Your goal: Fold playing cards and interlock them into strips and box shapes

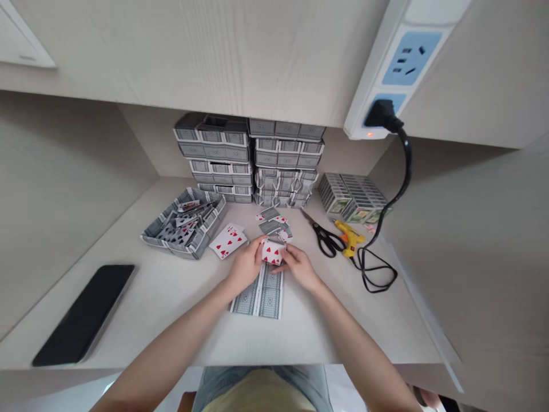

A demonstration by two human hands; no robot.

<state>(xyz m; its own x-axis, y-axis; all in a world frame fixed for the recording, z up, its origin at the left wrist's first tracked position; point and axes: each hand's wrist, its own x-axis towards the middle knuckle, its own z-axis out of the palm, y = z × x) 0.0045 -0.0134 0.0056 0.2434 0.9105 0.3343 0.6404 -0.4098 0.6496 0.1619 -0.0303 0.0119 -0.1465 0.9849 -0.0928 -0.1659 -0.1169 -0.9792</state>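
Observation:
Between my two hands is a playing card (272, 252) with red hearts, its face toward me. My left hand (246, 264) pinches its left edge, and the fingers of my right hand (301, 266) close on its right edge. Just below lies a flat panel of joined grey-backed cards (257, 298), partly covered by my hands. Beyond my fingers is a loose pile of cut or folded cards (271, 220). Left of my left hand rests a small stack of heart cards (229, 240), face up.
A box made of cards (205, 234) holding loose cards stands left, near a black phone (86, 315). Card boxes (218, 151) are stacked at the back. On the right lie scissors (328, 237), a yellow glue gun (350, 236) with its cord, and card packs (354, 197). A power strip (398, 68) hangs above.

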